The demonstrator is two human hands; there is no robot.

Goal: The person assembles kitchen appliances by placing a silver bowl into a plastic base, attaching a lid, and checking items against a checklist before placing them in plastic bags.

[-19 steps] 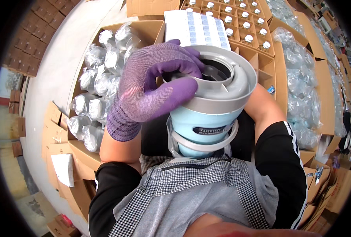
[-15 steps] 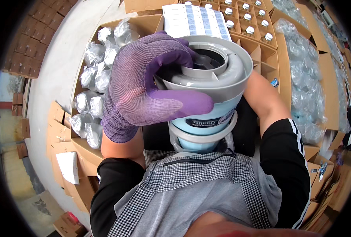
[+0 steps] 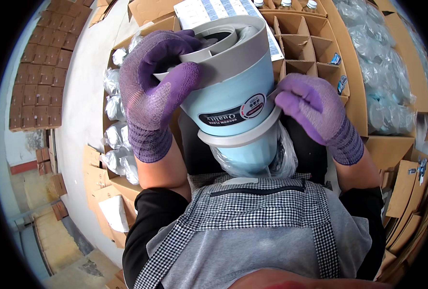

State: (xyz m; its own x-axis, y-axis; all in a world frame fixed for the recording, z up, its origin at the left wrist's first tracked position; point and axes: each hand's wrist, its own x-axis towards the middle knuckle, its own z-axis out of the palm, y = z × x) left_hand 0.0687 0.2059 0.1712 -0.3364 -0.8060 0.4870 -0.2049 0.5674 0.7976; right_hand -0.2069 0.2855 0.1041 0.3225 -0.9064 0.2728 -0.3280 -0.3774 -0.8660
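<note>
A light blue vacuum flask stands upside down and tilted in front of me, its label inverted. Its wide grey rim faces up, with a round dark opening inside a grey ring. My left hand, in a purple glove, grips this rim from the left, fingertips over the inner ring and thumb on the outside. At the flask's right side is my gloved right hand, finger and thumb pinched beside the round sticker; what lies between them is too small to make out. Clear plastic wrap hangs around the flask's lower part, above my lap.
On the left is a carton of silvery wrapped items. Ahead lie a printed sheet and a carton with cardboard dividers, several capped bottles at its far end. Plastic-wrapped goods fill a carton on the right; flattened cardboard leans nearby.
The flask has moved left and turned, showing more of its label side. My right hand has come out from behind it to its right side. My left hand keeps hold of the rim.
</note>
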